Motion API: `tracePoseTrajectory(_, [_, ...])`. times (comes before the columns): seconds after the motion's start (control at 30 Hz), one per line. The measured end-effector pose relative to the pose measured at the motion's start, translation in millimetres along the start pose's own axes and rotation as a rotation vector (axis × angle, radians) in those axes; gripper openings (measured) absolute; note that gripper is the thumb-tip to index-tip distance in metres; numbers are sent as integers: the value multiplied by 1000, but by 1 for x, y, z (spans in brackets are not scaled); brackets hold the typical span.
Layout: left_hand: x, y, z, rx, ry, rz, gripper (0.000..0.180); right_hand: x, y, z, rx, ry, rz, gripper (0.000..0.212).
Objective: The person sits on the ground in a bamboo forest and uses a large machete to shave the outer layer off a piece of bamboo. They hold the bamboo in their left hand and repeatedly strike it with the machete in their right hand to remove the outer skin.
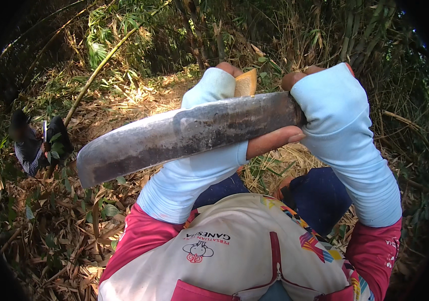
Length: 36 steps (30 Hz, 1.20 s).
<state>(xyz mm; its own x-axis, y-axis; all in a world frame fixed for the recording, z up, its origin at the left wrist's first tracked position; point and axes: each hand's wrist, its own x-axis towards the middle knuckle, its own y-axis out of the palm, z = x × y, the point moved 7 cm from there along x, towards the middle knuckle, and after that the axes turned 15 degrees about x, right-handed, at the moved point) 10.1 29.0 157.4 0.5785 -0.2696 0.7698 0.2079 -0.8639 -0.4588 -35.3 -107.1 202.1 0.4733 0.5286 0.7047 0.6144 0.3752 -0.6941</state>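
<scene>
A broad machete [189, 133] with a dark, worn blade lies across the view, its rounded tip toward the left. My right hand [302, 78], in a light blue arm sleeve that covers most of it, is closed round the handle end; the handle itself is hidden. Behind the blade, my left hand [230, 68] also wears a light blue sleeve. Its thumb stretches to the right below the blade, while its curled fingers show above. A tan, flat-cut piece of wood [246, 83] sticks up beside those fingers, apparently in their grip; the blade hides its lower part.
Dry leaves [69, 241] and straw cover the ground. A long bamboo pole [101, 65] slants up from the left. Near it a person [31, 145] in dark patterned clothing sits low. Bamboo stems [355, 35] crowd the back. My knees [319, 195], in dark blue, are bent below my arms.
</scene>
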Motion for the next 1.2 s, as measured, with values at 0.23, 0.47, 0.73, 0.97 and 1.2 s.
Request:
tracePoseTrajectory(0.23, [-1, 1, 3, 61, 4, -19, 74, 1, -3, 1, -25, -20, -24, 13])
tracePoseTrajectory(0.47, [-1, 2, 1, -207, 2, -88, 39, -3, 4, -26, 136, 302, -5, 46])
tracePoseTrajectory(0.73, [0, -12, 4, 55, 102, -69, 95, -3, 7, -5, 125, 44, -23, 19])
tracePoseTrajectory(0.97, [2, -16, 6, 5, -61, 18, 81, 0, 8, -11, 81, 111, 94, 42])
tracePoseTrajectory(1.2, [4, -17, 5, -61, -89, 83, 73, 10, -2, 4, 67, -17, -16, 14])
